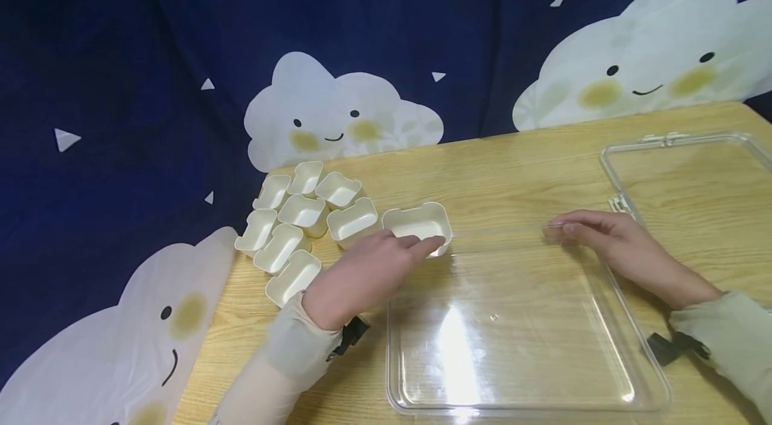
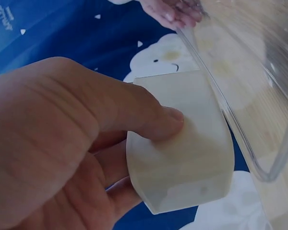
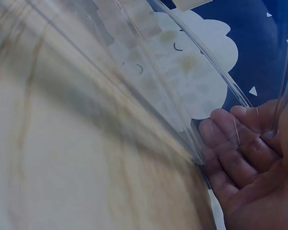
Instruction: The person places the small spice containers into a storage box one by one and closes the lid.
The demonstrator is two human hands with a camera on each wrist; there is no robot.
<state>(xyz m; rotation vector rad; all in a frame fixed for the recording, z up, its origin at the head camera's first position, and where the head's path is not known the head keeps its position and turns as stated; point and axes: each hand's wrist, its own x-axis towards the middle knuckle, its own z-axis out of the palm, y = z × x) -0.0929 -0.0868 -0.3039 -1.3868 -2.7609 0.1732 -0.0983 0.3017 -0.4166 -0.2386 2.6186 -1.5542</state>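
In the head view my left hand (image 1: pixel 368 271) grips a cream-coloured plastic bin (image 1: pixel 416 218) at the far left corner of a clear plastic box (image 1: pixel 506 328). The left wrist view shows the thumb pressed on the bin's smooth outer wall (image 2: pixel 197 148), with fingers on its other side. At the box's far right corner, my right hand (image 1: pixel 621 251) holds the clear rim. Up close in the right wrist view, its fingers (image 3: pixel 225 136) curl at the transparent wall, partly seen through the plastic. The bin is beside the box's edge; whether they touch, I cannot tell.
Several more cream bins (image 1: pixel 301 209) stand grouped on the left of the wooden table (image 1: pixel 494 170). A clear lid-like panel (image 1: pixel 693 138) with latches lies at the right. Behind the table hangs a dark blue curtain (image 1: pixel 374 16) with cloud prints.
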